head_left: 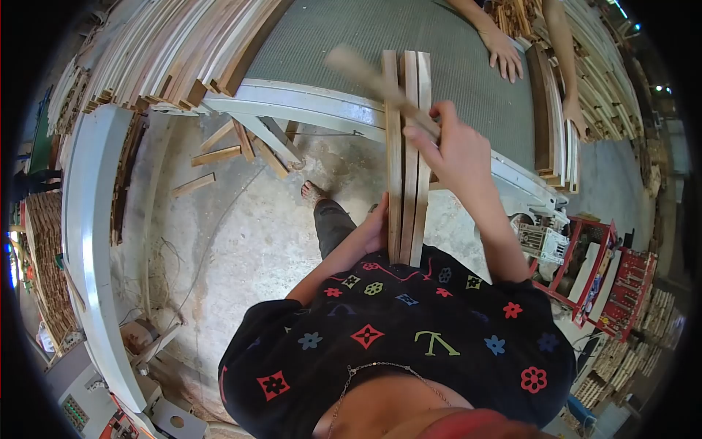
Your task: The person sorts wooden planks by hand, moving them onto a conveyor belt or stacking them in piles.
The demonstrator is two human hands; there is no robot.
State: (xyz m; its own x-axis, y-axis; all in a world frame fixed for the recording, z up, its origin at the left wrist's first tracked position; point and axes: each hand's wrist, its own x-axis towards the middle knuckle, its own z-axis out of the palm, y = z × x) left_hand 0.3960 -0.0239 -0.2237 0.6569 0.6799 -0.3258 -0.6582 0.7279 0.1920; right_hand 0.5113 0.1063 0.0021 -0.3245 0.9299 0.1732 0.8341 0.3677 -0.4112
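Observation:
Several long wooden strips (403, 161) stand side by side in a bundle, running from my belly out over the edge of the green ribbed belt (314, 51). Low on the bundle's left side, my left hand (376, 225) holds it, the fingers partly hidden behind the wood. My right hand (461, 150) is closed round one end of another wooden strip (373, 82). That strip slants up and left across the top of the bundle, and its far end is smeared by motion.
Stacked strips (190, 44) lie on the belt's left, and more strips (545, 110) on its right beside another person's hands (503, 55). A white metal frame (314, 99) edges the belt. Offcuts (219, 155) litter the floor; a red rack (621, 293) stands at right.

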